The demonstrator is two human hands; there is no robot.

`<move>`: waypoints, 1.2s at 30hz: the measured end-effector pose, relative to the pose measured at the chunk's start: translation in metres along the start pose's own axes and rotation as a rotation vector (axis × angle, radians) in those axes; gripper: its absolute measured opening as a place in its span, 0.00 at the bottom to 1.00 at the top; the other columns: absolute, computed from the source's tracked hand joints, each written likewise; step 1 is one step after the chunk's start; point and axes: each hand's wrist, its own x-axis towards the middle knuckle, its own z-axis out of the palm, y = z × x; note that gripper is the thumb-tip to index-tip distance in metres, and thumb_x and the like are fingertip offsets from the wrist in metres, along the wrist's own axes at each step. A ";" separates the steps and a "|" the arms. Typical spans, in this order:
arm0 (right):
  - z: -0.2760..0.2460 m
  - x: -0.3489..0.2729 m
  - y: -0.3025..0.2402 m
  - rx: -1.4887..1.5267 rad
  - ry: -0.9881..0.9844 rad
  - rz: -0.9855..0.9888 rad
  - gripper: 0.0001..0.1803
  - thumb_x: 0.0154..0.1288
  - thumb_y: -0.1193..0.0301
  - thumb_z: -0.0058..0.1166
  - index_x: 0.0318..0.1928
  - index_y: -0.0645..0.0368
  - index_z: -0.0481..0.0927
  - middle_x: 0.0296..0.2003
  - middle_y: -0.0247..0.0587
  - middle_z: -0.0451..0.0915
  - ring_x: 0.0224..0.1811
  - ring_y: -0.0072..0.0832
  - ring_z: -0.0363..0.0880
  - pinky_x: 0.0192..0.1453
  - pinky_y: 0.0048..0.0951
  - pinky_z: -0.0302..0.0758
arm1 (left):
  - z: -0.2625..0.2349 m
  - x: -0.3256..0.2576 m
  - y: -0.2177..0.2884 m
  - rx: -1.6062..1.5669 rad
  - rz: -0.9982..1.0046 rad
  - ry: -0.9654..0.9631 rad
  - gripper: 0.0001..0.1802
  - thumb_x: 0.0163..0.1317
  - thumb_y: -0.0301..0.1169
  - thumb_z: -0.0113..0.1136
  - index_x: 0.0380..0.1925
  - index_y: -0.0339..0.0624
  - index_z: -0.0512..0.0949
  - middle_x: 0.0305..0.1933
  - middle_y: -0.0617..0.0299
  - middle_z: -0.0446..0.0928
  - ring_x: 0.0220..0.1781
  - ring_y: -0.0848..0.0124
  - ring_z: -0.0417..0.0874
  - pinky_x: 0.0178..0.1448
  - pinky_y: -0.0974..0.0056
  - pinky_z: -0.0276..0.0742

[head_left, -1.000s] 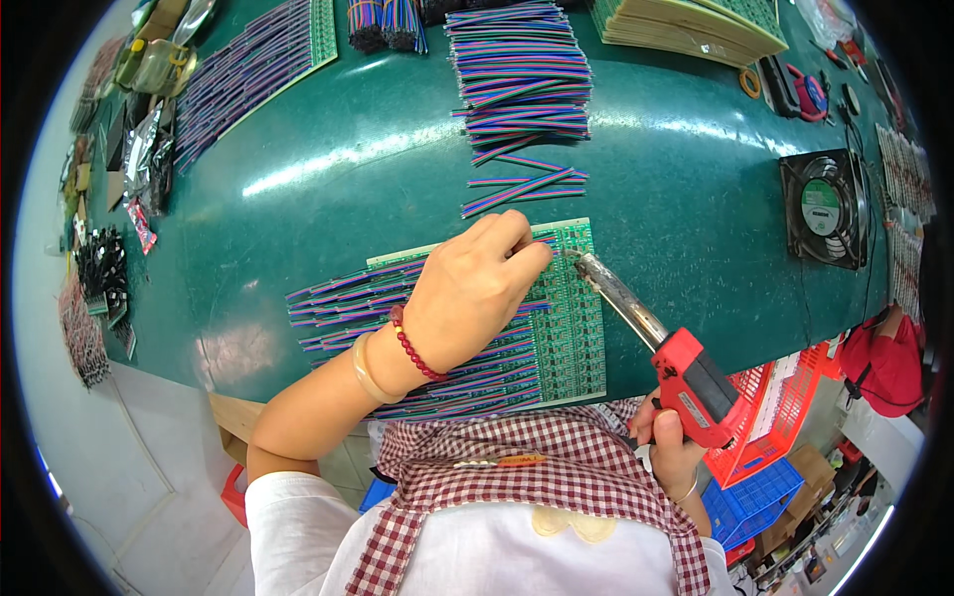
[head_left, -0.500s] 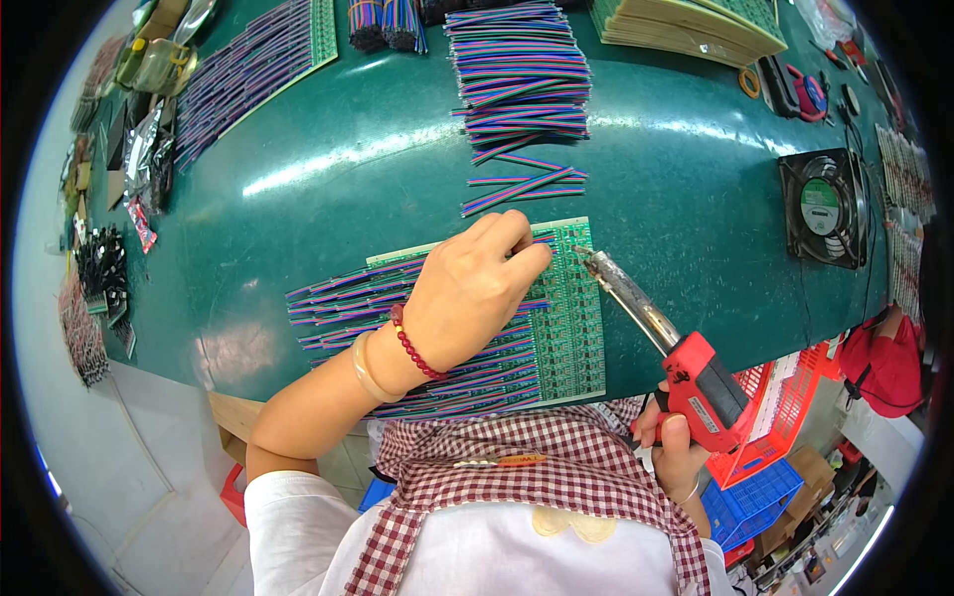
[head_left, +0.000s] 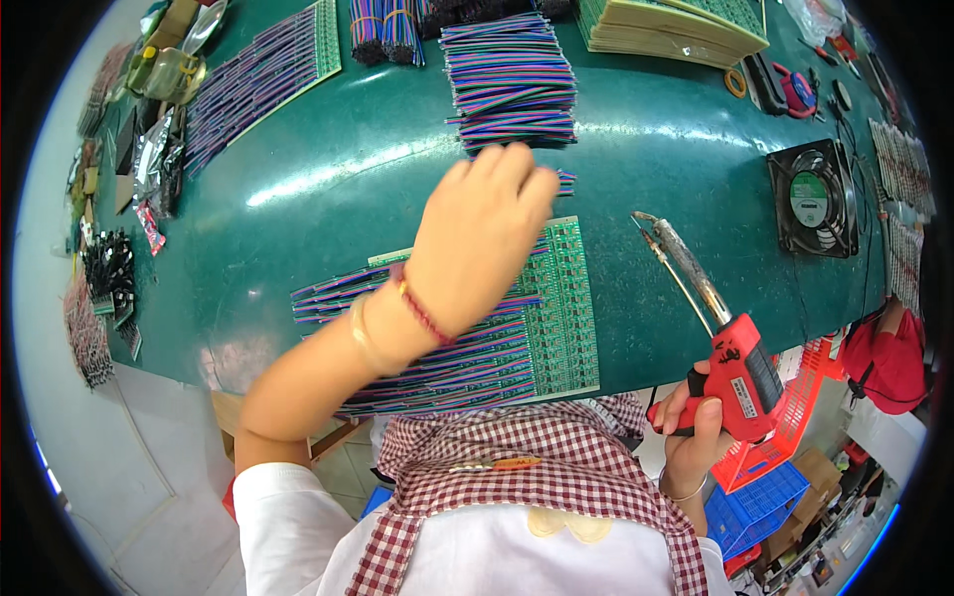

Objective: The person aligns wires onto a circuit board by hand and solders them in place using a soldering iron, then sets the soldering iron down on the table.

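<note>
My right hand (head_left: 696,437) is closed around the red and black handle of a trigger-type soldering gun (head_left: 743,372). Its metal tip and thin feed tube point up and left, apart from the green circuit-board panel (head_left: 561,333). Rows of multicoloured wires (head_left: 437,372) extend leftward from that panel. My left hand (head_left: 482,228) reaches over the panel's far edge, palm down with bent fingers, above a few loose wires (head_left: 566,183) that it mostly covers. Its fingertips are hidden, so any wire in them cannot be seen. A pile of similar wires (head_left: 509,79) lies just beyond.
Another wired panel (head_left: 268,74) lies at the far left, and stacked boards (head_left: 666,35) stand at the far right. A black fan (head_left: 813,199) is on the table's right side. Red (head_left: 785,417) and blue crates (head_left: 755,507) are below the table edge.
My left hand has moved from the panel away from me to the loose wires. The soldering gun in my right hand has drawn back to the right, its tip away from the panel.
</note>
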 end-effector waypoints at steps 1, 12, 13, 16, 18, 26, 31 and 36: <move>0.001 0.000 -0.001 0.010 -0.008 -0.004 0.24 0.73 0.57 0.46 0.53 0.69 0.67 0.17 0.37 0.68 0.14 0.20 0.64 0.20 0.21 0.67 | 0.004 0.006 -0.008 0.004 -0.036 -0.005 0.10 0.53 0.27 0.65 0.35 0.43 0.76 0.36 0.59 0.73 0.41 0.59 0.76 0.44 0.57 0.73; -0.006 0.000 0.008 0.032 -0.021 -0.009 0.26 0.73 0.55 0.46 0.55 0.68 0.66 0.17 0.36 0.68 0.14 0.20 0.64 0.21 0.23 0.68 | 0.014 0.014 -0.026 -0.293 -0.146 0.051 0.06 0.58 0.21 0.60 0.32 0.35 0.73 0.32 0.53 0.75 0.37 0.55 0.78 0.41 0.57 0.74; -0.007 0.000 0.008 0.035 -0.021 -0.008 0.26 0.73 0.55 0.46 0.55 0.68 0.66 0.17 0.36 0.68 0.14 0.20 0.64 0.21 0.23 0.68 | 0.009 0.011 -0.020 -0.377 -0.185 0.052 0.06 0.57 0.21 0.61 0.33 0.35 0.74 0.32 0.52 0.75 0.38 0.55 0.78 0.41 0.58 0.75; -0.009 -0.001 0.010 0.027 -0.056 -0.005 0.26 0.73 0.55 0.46 0.56 0.68 0.66 0.17 0.37 0.68 0.15 0.20 0.65 0.22 0.23 0.69 | 0.000 -0.003 -0.009 -0.446 -0.192 0.042 0.06 0.56 0.20 0.62 0.34 0.36 0.76 0.33 0.53 0.75 0.40 0.56 0.79 0.42 0.59 0.76; -0.010 -0.005 0.013 0.038 -0.064 0.034 0.27 0.73 0.55 0.47 0.56 0.68 0.66 0.17 0.38 0.69 0.16 0.21 0.66 0.23 0.25 0.69 | -0.001 -0.013 -0.002 -0.435 -0.159 0.030 0.07 0.55 0.20 0.63 0.34 0.36 0.77 0.34 0.53 0.76 0.40 0.56 0.79 0.42 0.60 0.77; -0.015 -0.012 0.018 -0.003 -0.212 0.153 0.27 0.70 0.59 0.53 0.57 0.69 0.67 0.24 0.42 0.73 0.19 0.23 0.68 0.26 0.27 0.72 | 0.012 -0.046 0.004 -0.275 0.012 0.002 0.11 0.45 0.18 0.60 0.32 0.38 0.76 0.36 0.57 0.70 0.38 0.60 0.73 0.42 0.60 0.74; -0.012 -0.008 0.018 -0.077 -0.316 0.232 0.25 0.71 0.61 0.52 0.57 0.69 0.68 0.26 0.41 0.74 0.21 0.22 0.68 0.29 0.27 0.72 | 0.015 -0.044 0.000 -0.300 0.017 0.059 0.12 0.46 0.16 0.66 0.32 0.37 0.79 0.34 0.58 0.73 0.34 0.63 0.75 0.36 0.62 0.74; -0.009 -0.008 0.019 -0.115 -0.320 0.175 0.23 0.71 0.62 0.52 0.56 0.69 0.69 0.25 0.41 0.74 0.20 0.22 0.69 0.27 0.27 0.71 | 0.013 -0.045 0.003 -0.325 0.009 0.067 0.12 0.46 0.16 0.66 0.33 0.37 0.79 0.34 0.58 0.73 0.34 0.63 0.75 0.36 0.62 0.74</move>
